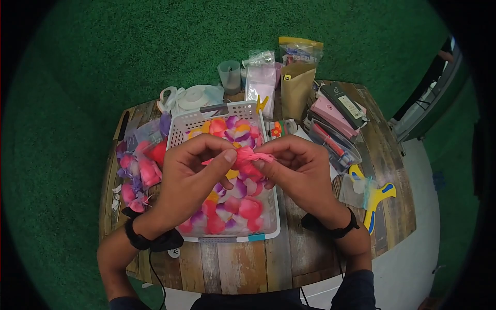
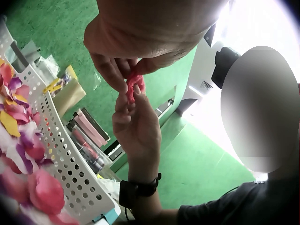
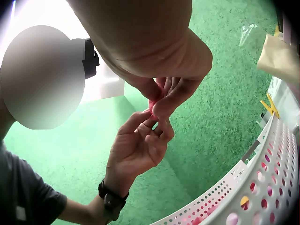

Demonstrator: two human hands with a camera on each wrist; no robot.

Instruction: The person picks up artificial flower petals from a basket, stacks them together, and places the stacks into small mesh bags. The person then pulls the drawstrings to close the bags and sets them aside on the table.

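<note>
Above the white perforated basket (image 1: 277, 219), both hands meet at a crumpled strip of bright pink material (image 1: 248, 156), thin and twisted like fabric or crepe paper. My left hand (image 1: 204, 163) pinches its left part between thumb and fingertips. The strip's right end is pinched by my right hand (image 1: 302, 165). In the left wrist view the pink strip (image 2: 136, 86) shows bunched between both sets of fingertips; in the right wrist view fingers hide most of it. Below, pink, white, purple and yellow artificial petals (image 1: 243, 209) fill the basket.
Bagged pink and purple petals (image 1: 150, 173) lie left of the basket. A white ribbon roll (image 1: 194, 98), a translucent cup (image 1: 229, 77) and a brown paper pouch (image 1: 298, 93) stand behind. Boxes (image 1: 336, 108) and a yellow-blue handled tool (image 1: 380, 199) are on the right.
</note>
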